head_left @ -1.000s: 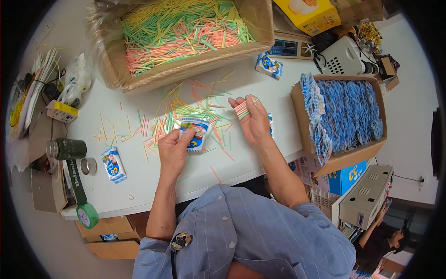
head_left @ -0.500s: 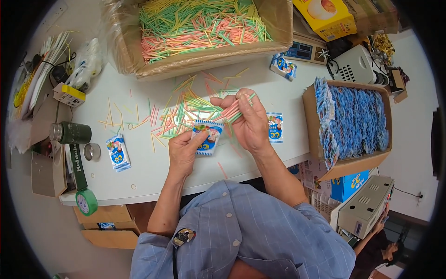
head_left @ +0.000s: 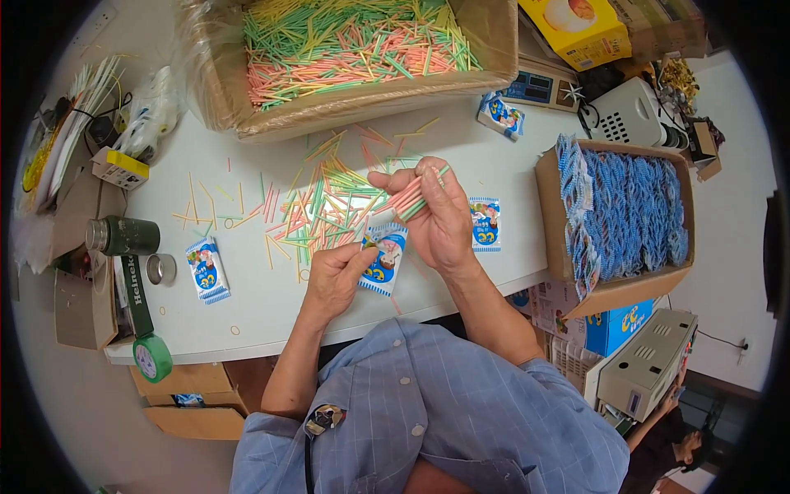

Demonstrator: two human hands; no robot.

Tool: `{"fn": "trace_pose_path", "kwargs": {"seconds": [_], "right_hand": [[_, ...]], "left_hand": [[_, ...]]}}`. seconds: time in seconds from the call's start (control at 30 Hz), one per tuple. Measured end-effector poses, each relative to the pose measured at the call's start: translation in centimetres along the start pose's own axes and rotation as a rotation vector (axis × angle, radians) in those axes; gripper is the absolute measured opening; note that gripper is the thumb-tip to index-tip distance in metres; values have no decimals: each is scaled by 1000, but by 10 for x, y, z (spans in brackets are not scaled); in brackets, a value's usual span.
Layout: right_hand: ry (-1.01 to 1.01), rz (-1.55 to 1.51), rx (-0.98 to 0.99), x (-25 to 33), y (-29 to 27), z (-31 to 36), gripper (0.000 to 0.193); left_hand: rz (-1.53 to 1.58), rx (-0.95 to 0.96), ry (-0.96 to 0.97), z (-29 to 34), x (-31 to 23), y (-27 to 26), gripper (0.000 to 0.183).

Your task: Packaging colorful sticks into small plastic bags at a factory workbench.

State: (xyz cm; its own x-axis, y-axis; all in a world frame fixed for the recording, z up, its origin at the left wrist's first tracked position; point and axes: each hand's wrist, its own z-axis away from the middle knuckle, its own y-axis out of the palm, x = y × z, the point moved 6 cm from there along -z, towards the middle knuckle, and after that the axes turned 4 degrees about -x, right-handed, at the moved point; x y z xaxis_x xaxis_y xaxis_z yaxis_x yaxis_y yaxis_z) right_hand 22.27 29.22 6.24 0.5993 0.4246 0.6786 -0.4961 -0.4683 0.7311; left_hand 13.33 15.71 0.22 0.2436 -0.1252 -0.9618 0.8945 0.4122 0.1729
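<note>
Grip, left hand: pinched on a blue-and-white packet, held over the near side of the table.
Grip, right hand: clamped on a bundle of pink and green sticks, lower ends near the packet's upper edge (contact cannot be told).
Loose sticks: scattered beyond the left hand.
Big box: open, sticks inside.

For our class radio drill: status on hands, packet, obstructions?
Left hand pinching blue-and-white packet. Right hand gripping pink-and-green sticks near packet's top. No obstruction visible between.
</note>
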Motion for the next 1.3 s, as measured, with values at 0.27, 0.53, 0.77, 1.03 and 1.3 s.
{"fn": "trace_pose_path", "kwargs": {"seconds": [0.27,0.53,0.77,1.03,1.3], "right_hand": [[51,103,67,-14,2,12,17],[131,119,57,-24,-16,19,17],[188,270,2,-34,-27,22,15],[268,189,51,-39,-24,21,33],[383,486,81,-35,-17,21,44]], "left_hand": [[-9,47,19,-1,-7,6,25],[44,-21,28,-1,-3,5,20],[-4,-71,27,-3,6,5,20],[192,-162,49,-4,7,13,24],[207,-144,40,-4,15,9,24]]}}
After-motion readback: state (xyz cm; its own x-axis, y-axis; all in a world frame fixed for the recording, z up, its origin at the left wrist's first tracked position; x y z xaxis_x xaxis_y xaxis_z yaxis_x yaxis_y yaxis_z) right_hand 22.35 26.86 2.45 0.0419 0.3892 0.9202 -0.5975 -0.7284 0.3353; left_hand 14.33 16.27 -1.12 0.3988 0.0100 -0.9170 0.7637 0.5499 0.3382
